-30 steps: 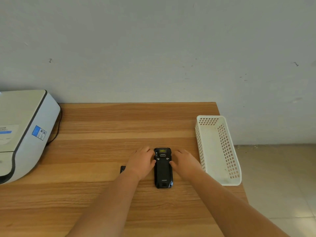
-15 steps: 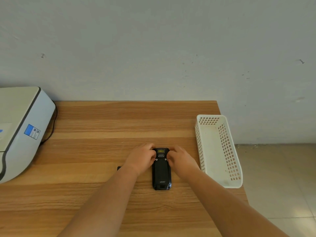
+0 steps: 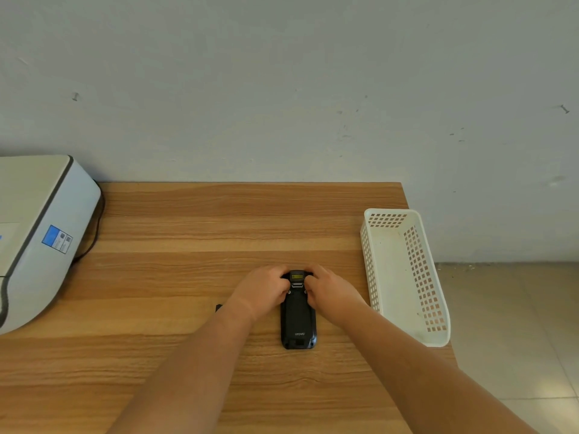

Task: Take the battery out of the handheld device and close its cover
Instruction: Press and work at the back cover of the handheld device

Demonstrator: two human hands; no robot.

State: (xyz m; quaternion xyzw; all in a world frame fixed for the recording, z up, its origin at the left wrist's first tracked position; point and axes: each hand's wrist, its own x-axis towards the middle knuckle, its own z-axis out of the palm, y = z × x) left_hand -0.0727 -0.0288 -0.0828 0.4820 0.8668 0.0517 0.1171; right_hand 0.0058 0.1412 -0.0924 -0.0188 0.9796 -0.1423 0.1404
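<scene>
Head view: handheld device (image 3: 298,317) lies back-up on table (image 3: 194,233).
Left hand (image 3: 261,291): grip pinches device's far end.
Right hand (image 3: 332,291): same (fingertips curled).

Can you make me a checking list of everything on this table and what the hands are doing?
Surface: wooden table, mostly bare.
Job's things: black handheld device lying flat, back up, cover on; battery not seen for sure.
Clutter: white basket at the right edge, looks empty; small dark object mostly hidden behind the left forearm.
Hands: left hand and right hand both press on the device's far end, one on each side.
Cables: black cable running behind the grey-white machine.
Surroundings: plain wall behind; tiled floor to the right.
</scene>
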